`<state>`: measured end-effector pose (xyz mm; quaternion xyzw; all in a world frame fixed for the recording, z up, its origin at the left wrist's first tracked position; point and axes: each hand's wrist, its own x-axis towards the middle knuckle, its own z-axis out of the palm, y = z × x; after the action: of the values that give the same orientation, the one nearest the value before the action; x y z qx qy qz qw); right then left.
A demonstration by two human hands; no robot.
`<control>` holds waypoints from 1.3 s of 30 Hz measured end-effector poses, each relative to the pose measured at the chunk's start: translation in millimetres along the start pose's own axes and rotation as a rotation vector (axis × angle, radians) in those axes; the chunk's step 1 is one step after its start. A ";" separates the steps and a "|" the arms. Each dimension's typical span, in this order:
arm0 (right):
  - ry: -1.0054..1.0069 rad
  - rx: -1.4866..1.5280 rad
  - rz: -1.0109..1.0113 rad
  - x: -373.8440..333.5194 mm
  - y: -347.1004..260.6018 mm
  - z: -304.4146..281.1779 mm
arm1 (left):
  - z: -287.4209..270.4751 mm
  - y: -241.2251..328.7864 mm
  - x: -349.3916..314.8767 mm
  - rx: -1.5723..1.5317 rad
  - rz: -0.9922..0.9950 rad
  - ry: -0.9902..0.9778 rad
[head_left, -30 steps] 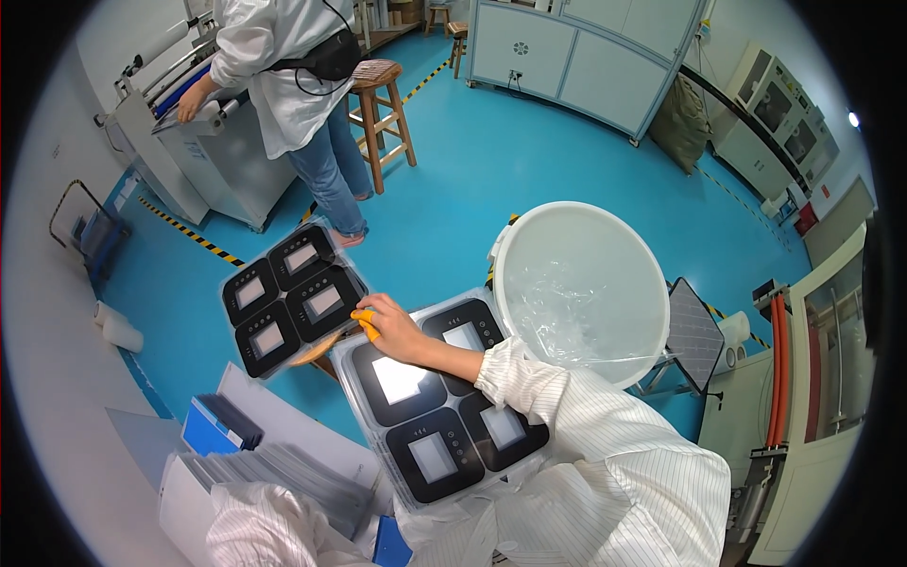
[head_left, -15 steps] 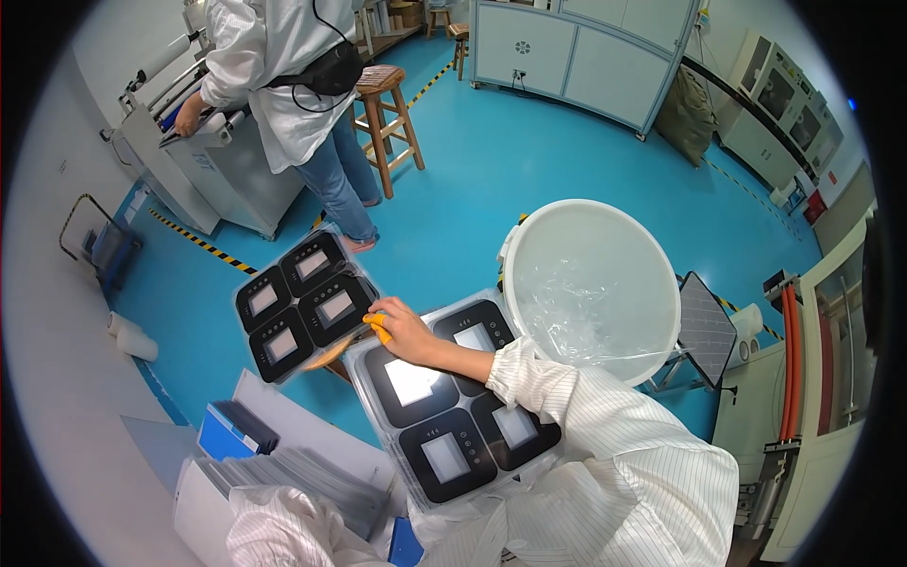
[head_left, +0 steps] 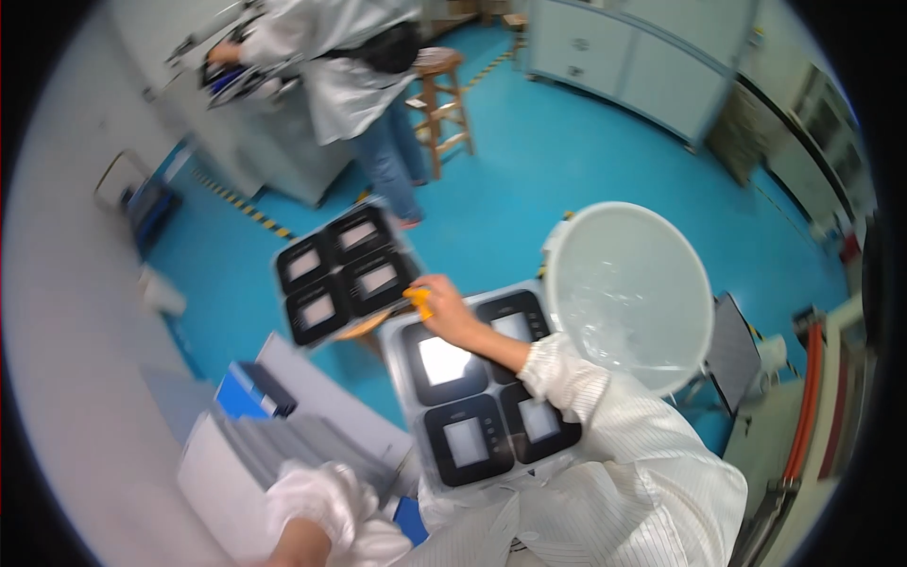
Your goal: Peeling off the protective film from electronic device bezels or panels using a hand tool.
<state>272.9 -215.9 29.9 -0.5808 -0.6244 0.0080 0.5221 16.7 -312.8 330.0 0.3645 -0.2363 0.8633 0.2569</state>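
Over the far corner of the near tray, my right hand (head_left: 444,307) has its fingers drawn together, with yellow (head_left: 419,301) at the tips; whether that is finger covers or a small object I cannot tell. The near clear plastic tray (head_left: 402,378) holds several black-framed panels (head_left: 469,440) with pale square windows. Just beyond my fingertips lies a second tray of similar black panels (head_left: 376,277), set partly over a round wooden stool top (head_left: 364,327). My left wrist (head_left: 304,541) comes out of a white sleeve at the lower edge, and the hand itself is out of the picture.
A big white tub (head_left: 631,331) with clear film inside stands right of the near tray. At lower left, a white box (head_left: 227,491) holds grey sheets and a blue item. Ahead, a person (head_left: 364,85) works at a machine beside a wooden stool (head_left: 439,104).
The view has shifted, so the scene sits farther right and slightly higher. My left wrist has come into sight at the bottom. My right hand stays near the far tray's corner.
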 end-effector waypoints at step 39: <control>-0.531 0.883 0.588 -19.9 -138.7 -172.7 | -76.2 5.4 -186.7 0.104 -1.568 -0.118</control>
<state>283.3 -378.6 181.2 -0.4356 -0.4842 0.5562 0.5162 87.2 -322.1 141.2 0.4816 0.1172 0.4195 0.7605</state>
